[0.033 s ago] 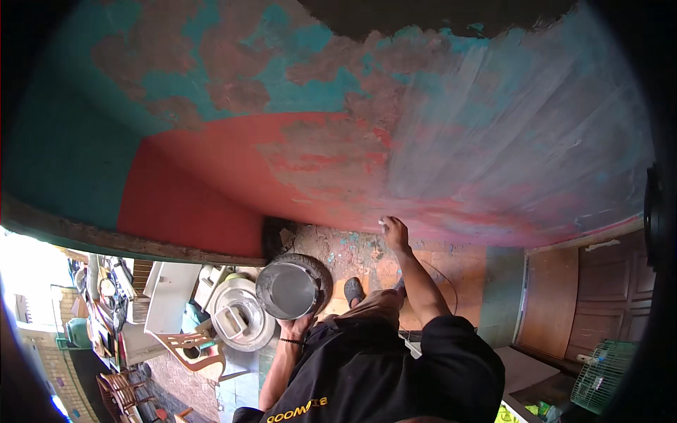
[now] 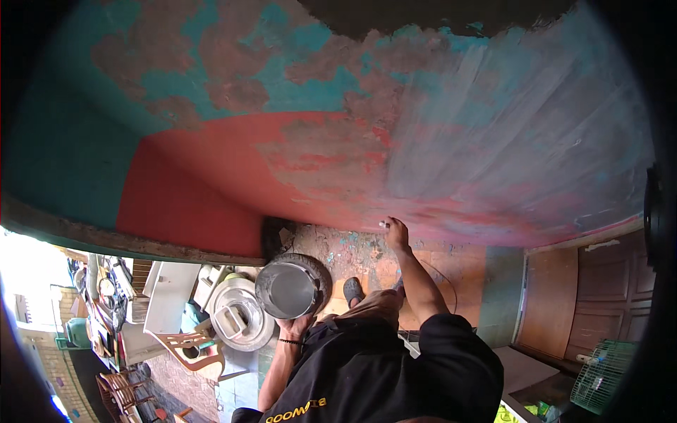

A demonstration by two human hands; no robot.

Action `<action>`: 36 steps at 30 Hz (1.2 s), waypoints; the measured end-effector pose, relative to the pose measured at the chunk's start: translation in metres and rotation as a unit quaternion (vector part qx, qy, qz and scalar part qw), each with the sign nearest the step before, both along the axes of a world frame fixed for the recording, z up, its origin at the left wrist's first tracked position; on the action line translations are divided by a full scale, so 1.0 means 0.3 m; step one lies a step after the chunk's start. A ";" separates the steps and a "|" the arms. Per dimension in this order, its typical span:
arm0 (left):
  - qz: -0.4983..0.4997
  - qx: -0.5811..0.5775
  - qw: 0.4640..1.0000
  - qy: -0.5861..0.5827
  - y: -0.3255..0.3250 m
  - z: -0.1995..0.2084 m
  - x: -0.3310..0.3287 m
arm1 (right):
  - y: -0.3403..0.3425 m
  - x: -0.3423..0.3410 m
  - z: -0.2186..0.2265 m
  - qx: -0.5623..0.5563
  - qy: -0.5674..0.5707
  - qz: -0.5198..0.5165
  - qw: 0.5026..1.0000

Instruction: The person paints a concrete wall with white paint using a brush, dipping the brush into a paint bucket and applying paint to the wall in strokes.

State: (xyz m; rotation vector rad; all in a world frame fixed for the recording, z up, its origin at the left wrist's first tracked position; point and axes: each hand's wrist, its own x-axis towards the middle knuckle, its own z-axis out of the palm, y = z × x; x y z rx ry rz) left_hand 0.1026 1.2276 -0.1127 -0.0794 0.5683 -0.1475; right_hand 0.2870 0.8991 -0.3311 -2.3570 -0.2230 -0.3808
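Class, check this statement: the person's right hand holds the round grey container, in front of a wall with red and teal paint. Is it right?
No, the side is wrong: the head view shows the person's left hand holding the round grey container, in front of a wall with red and teal paint.

Black, loose short-sleeved top (image 2: 367,370), seen from above.
Yellow lettering (image 2: 297,409) crosses it just past six o'clock; one short sleeve (image 2: 462,349) lies toward five. A thin dark bracelet (image 2: 290,342) circles the left wrist (image 2: 293,334); below are brownish bottoms (image 2: 374,308) and a dark grey shoe (image 2: 353,287).
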 end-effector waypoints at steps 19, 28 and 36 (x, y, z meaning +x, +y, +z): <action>-0.088 -0.059 0.991 -0.078 -0.076 0.050 0.017 | -0.152 0.042 1.035 -0.042 -0.346 0.067 0.935; -0.120 -0.096 0.986 -0.064 -0.112 0.033 0.042 | -0.091 0.097 1.216 -0.034 -0.531 0.024 0.846; -0.041 -0.029 0.998 -0.034 0.016 -0.151 -0.051 | -0.059 0.064 0.462 -0.049 -0.310 0.051 0.948</action>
